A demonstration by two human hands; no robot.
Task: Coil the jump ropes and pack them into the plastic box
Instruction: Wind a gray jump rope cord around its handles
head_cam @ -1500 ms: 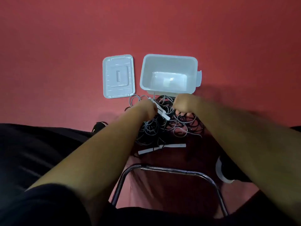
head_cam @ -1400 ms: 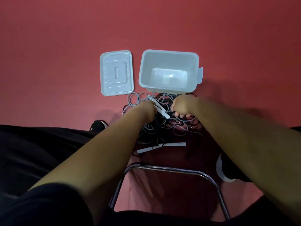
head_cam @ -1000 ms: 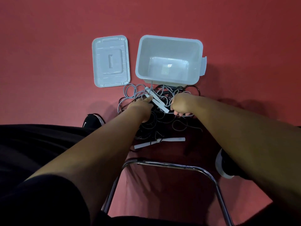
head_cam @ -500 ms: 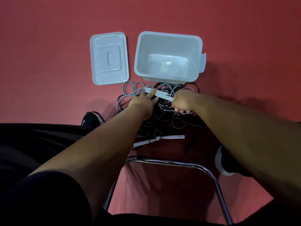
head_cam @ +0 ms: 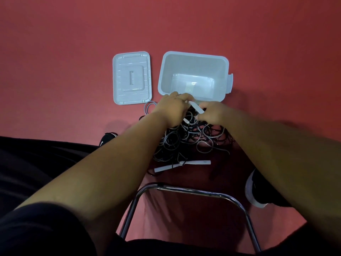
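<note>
A tangled pile of grey and black jump ropes (head_cam: 181, 143) lies on the red floor just in front of the open white plastic box (head_cam: 195, 54), which has nothing in it. Both hands meet over the far side of the pile. My right hand (head_cam: 215, 113) grips one end of a white rope handle (head_cam: 197, 108). My left hand (head_cam: 172, 109) curls its fingers over the handle's other end, close to the box's near wall. Two more white handles (head_cam: 184, 164) lie end to end at the near edge of the pile.
The box's white lid (head_cam: 132, 78) lies flat on the floor to the left of the box. A chrome chair frame (head_cam: 186, 190) crosses below the pile. A black shoe (head_cam: 108, 139) is at the left and another shoe (head_cam: 255, 190) at the right.
Both hands shifted forward toward the box's near wall with the white handle. My left hand went from straight fingers touching the handle to fingers curled over its end.
</note>
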